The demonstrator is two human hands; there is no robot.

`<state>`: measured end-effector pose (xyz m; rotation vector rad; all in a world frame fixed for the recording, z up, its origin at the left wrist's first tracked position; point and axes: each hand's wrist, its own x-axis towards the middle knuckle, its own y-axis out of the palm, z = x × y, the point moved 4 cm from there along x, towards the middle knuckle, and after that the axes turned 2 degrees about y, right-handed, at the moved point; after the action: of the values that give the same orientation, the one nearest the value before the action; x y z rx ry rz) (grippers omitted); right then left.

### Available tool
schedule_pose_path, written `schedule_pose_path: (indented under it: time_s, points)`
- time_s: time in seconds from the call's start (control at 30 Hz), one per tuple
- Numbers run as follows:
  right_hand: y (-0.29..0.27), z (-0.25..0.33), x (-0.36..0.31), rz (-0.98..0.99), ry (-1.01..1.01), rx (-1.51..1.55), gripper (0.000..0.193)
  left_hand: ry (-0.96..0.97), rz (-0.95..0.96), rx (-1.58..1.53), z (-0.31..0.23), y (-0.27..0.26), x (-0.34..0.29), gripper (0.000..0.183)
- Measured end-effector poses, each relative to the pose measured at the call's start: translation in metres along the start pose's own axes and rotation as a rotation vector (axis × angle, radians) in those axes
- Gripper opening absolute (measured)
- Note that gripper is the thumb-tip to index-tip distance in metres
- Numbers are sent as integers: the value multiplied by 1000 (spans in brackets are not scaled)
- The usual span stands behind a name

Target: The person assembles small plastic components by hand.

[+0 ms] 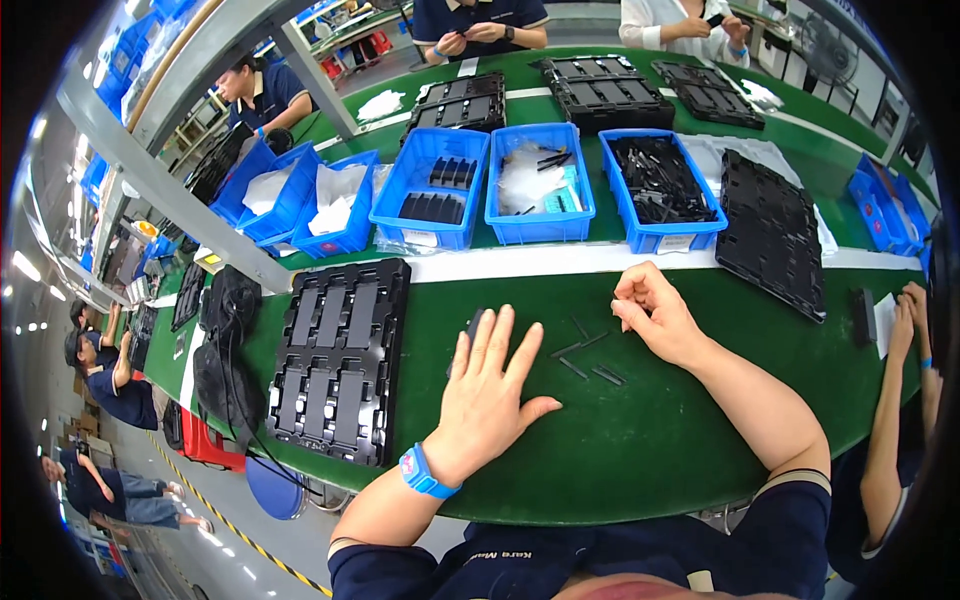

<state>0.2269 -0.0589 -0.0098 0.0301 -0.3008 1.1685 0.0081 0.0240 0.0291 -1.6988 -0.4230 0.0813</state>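
Note:
My left hand [488, 372] lies palm down over the green tabletop, fingers spread, a blue band at its wrist. Partly covered by its fingers is a dark flat piece [474, 323]. To the right, my right hand [656, 312] hovers with its fingers curled and thumb against them; anything inside the pinch is hidden. Between the two hands several thin black strips [571, 368] lie loose on the table. Left of my left hand rests a black plastic tray [400, 290] with rows of flat dark pieces in its slots.
Blue bins stand along the far side: one with black slotted parts [380, 215], one with clear bags [492, 215], one heaped with black strips [640, 238]. Another black tray [770, 235] leans at the right. Beside it a co-worker's hands [905, 320] hold white paper. A metal post [190, 190] rises at left.

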Motion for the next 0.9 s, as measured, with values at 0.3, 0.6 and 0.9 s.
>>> schedule_pose_path:
  time_s: [0.3,0.6,0.9]
  points:
    - [1,-1,-2,18,46,-77,19,-186,-66,73,21,-22,-5,79]
    - [3,8,2,96,-1,-175,15,-209,-50,146,29,-25,-7,85]
    - [6,11,-3,121,-42,-240,13,-278,-18,212,45,-18,-11,79]
